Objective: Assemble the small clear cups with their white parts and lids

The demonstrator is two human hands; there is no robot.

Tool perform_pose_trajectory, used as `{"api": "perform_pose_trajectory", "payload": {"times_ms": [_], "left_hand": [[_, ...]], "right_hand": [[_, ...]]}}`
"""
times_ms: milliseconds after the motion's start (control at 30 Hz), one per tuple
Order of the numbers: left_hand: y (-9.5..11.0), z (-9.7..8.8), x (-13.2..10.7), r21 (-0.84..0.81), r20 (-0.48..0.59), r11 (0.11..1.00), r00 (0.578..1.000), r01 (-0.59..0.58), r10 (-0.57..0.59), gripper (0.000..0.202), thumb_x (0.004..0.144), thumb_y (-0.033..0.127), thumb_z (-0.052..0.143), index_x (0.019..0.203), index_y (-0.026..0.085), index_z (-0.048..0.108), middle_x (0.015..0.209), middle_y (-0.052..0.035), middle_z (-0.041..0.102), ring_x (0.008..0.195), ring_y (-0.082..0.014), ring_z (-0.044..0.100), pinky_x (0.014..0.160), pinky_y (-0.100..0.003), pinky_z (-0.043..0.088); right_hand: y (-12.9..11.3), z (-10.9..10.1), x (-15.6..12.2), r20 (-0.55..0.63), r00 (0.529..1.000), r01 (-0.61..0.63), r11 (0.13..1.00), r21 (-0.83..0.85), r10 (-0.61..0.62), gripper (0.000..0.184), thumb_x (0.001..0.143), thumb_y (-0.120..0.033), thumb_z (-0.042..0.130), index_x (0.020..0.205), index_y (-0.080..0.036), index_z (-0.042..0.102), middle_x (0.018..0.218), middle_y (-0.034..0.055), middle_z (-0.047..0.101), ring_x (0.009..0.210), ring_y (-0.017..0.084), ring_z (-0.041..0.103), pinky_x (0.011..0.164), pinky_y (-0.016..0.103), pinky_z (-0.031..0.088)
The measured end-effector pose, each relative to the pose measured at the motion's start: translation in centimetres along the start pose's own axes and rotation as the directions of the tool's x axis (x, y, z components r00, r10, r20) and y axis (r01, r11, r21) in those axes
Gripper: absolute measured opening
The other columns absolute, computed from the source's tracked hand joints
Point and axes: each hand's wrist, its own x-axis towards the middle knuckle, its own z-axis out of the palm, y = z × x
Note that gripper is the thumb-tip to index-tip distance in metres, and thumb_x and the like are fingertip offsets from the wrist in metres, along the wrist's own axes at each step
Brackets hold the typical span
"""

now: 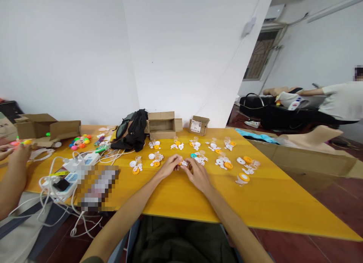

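My left hand (171, 166) and my right hand (198, 175) meet over the middle of the yellow table (181, 202). Between their closed fingers is a small white and orange plastic piece (184, 163), partly hidden by the fingertips. Just beyond my right hand lie a teal ring (193, 155) and white perforated discs (200, 161) with a clear cup. To the left of my left hand sits another group with a white disc (151, 156) and an orange ring (157, 164). At the right, an orange-lidded clear cup (243, 178) stands apart from my hands.
Several similar part groups fill the table's back half. Behind them are an open cardboard box (161, 126), a smaller box (199, 126) and a black backpack (133, 130). Power strips (68, 180), cables and a blurred-out phone (99, 185) lie left. A co-worker's hand (21, 151) holds colourful pieces.
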Motion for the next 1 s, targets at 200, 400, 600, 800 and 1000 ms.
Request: {"api": "perform_pose_trajectory", "payload": {"times_ms": [200, 400, 600, 800, 1000], "left_hand": [[-0.1, 0.0, 0.0, -0.024, 0.005, 1.000, 1.000, -0.011, 0.011, 0.052, 0.071, 0.070, 0.063, 0.073, 0.019, 0.053, 0.061, 0.0052, 0.050, 0.053, -0.0092, 0.046, 0.055, -0.023, 0.038], [-0.1, 0.0, 0.0, -0.008, -0.012, 1.000, 1.000, 0.012, -0.012, 0.046, 0.075, 0.064, 0.063, 0.074, 0.019, 0.054, 0.062, 0.0048, 0.052, 0.054, -0.0100, 0.049, 0.056, -0.024, 0.039], [-0.2, -0.1, 0.0, -0.040, -0.020, 0.999, 1.000, 0.017, -0.018, 0.038, 0.077, 0.057, 0.061, 0.073, 0.020, 0.054, 0.060, 0.0043, 0.052, 0.054, -0.0104, 0.048, 0.055, -0.024, 0.037], [-0.5, -0.1, 0.3, -0.078, -0.038, 0.996, 0.998, 0.038, -0.041, 0.034, 0.077, 0.053, 0.060, 0.072, 0.020, 0.051, 0.059, 0.0054, 0.050, 0.051, -0.0095, 0.045, 0.054, -0.023, 0.034], [-0.7, -0.1, 0.5, -0.101, -0.049, 0.994, 0.997, 0.049, -0.054, 0.031, 0.079, 0.049, 0.057, 0.070, 0.021, 0.048, 0.057, 0.0054, 0.047, 0.052, -0.0105, 0.043, 0.055, -0.024, 0.034]], "right_hand": [[0.0, 0.0, 0.0, 0.003, 1.000, -0.002, 1.000, -0.006, 0.002, 0.024, 0.094, -0.041, 0.047, 0.100, -0.024, 0.061, 0.083, 0.0046, 0.068, 0.068, 0.021, 0.063, 0.067, 0.033, 0.052], [0.0, 0.0, 0.0, -0.007, 1.000, 0.002, 1.000, -0.024, -0.002, 0.023, 0.094, -0.041, 0.048, 0.099, -0.024, 0.062, 0.081, 0.0036, 0.068, 0.067, 0.021, 0.063, 0.066, 0.032, 0.052], [0.0, 0.0, 0.0, -0.075, 0.996, 0.042, 0.998, -0.036, -0.045, 0.025, 0.096, -0.042, 0.045, 0.098, -0.024, 0.061, 0.087, 0.0065, 0.066, 0.075, 0.022, 0.063, 0.070, 0.033, 0.053], [-0.2, -0.1, -0.1, -0.088, 0.992, 0.083, 0.993, -0.081, -0.090, 0.024, 0.096, -0.041, 0.045, 0.101, -0.024, 0.061, 0.092, 0.0075, 0.065, 0.081, 0.023, 0.063, 0.076, 0.035, 0.052], [-1.3, -0.8, 0.3, -0.171, 0.971, 0.165, 0.986, -0.017, -0.165, 0.021, 0.096, -0.036, 0.046, 0.095, -0.023, 0.062, 0.091, 0.0092, 0.066, 0.089, 0.024, 0.063, 0.081, 0.036, 0.051]]}}
